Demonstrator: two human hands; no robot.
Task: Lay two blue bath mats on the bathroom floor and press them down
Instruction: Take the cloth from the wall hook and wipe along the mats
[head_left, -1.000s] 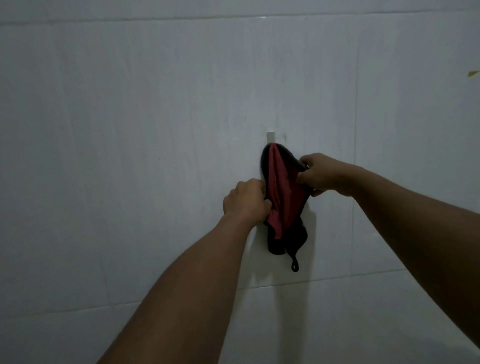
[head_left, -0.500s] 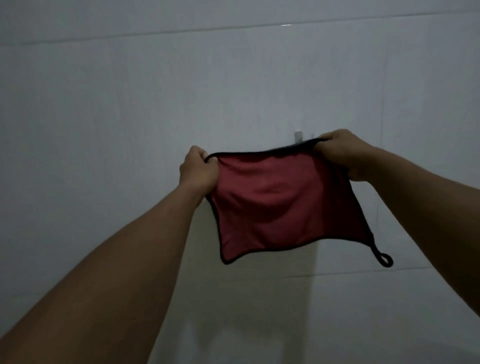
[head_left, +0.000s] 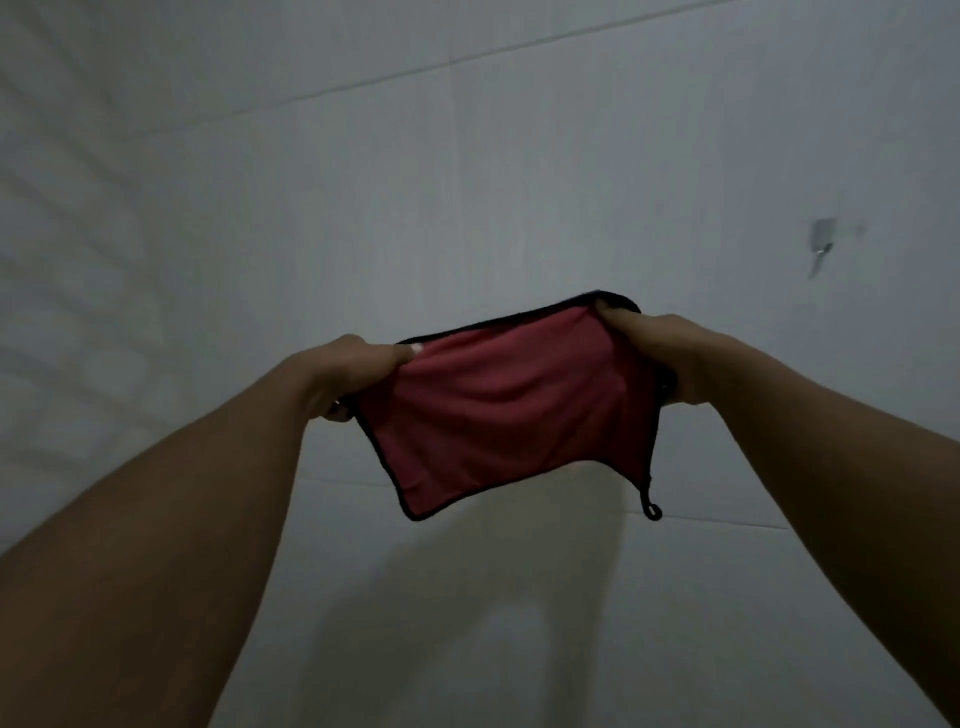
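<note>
I am watching a red, black-edged square cloth (head_left: 509, 410) hanging before a white tiled wall (head_left: 467, 182).
Left hand (head_left: 348, 371) and right hand (head_left: 660, 353) are pinching its top corners; the blue bath mats' place I cannot tell.

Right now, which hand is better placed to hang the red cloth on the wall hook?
Right, probably. The right hand grips the red cloth on the side nearest the wall hook, and the hanging loop dangles below it. The left hand is farther away.
</note>
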